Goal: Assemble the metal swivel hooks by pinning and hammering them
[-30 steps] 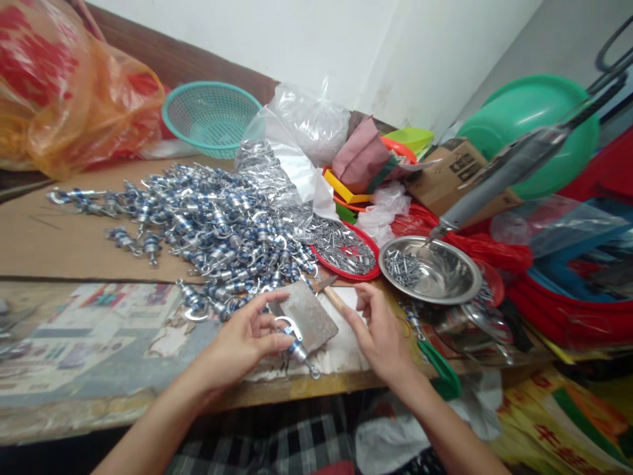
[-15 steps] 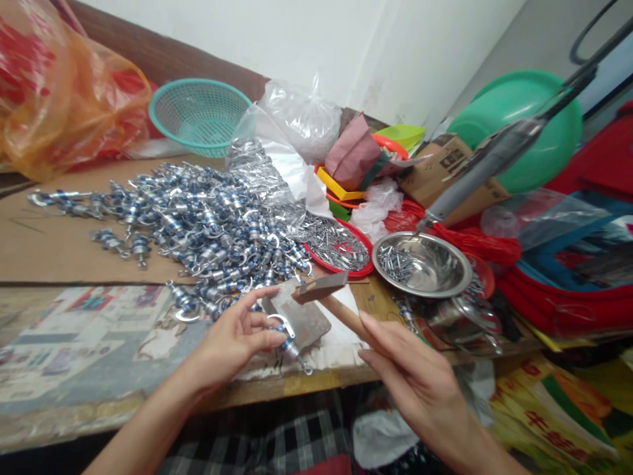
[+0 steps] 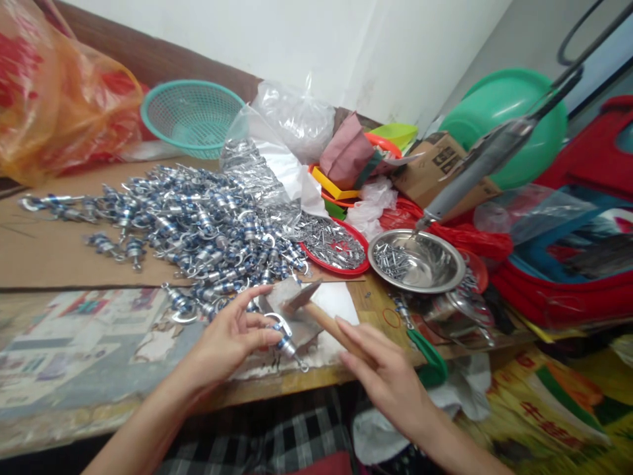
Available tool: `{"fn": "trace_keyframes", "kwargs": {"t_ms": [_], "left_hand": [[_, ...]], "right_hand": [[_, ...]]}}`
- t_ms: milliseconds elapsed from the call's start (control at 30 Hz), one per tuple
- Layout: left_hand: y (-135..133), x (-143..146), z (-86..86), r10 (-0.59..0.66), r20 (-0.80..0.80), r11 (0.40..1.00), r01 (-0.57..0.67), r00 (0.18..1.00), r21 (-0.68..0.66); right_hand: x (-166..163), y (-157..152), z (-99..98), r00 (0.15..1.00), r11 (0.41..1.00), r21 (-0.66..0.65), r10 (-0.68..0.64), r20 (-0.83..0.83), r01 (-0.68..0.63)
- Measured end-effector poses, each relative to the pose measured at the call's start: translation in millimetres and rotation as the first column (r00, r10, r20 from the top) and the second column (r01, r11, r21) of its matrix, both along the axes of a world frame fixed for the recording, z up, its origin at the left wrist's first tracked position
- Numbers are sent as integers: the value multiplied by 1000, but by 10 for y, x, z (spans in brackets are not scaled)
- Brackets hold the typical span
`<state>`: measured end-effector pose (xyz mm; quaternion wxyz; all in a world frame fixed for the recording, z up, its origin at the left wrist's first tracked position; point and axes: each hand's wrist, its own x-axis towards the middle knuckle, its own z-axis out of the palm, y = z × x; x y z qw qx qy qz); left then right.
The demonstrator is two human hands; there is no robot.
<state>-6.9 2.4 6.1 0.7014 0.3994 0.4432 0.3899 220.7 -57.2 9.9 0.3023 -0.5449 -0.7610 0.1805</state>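
My left hand pinches a small blue and silver swivel hook and holds it on a flat grey metal block at the table's front edge. My right hand is closed round the wooden handle of a small hammer. The hammer's head hovers just over the block, close to the hook. A large heap of the same swivel hooks lies on cardboard behind my left hand.
A red plate of small metal pins and a steel bowl of screws stand right of the heap. A grey powered screwdriver hangs over the bowl. A teal basket, plastic bags, boxes and green and red basins crowd the back and right.
My right hand took up the hammer from beside the block, raised it, and now brings its head down toward the hook. My left hand kept the hook on the block.
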Motion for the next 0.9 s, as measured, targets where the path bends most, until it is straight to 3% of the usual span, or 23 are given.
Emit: {"fn": "trace_keyframes", "kwargs": {"t_ms": [133,233,400,567,733,900], "left_hand": [[-19,-31,5,-24,-183,993,44,983,110],[-35,-47,0,10,-333,962,82,943,259],[-64,-13,-18,162,-413,861,76,896,502],[-82,20,-26,169,-435,858,86,884,506],[-84,-13,-42,167,-412,864,69,896,498],[-123,-43,-75,155,-419,837,107,895,537]], "right_hand": [[83,473,-106,995,994,-80,-83,-59,79],[132,823,-162,995,990,-138,-21,100,35],[245,1535,-105,932,977,12,-207,298,213],[280,2162,-88,849,945,-24,-281,447,325],[241,2295,-81,839,938,-85,-257,479,336],[249,2069,76,905,948,-66,-276,324,313]]}}
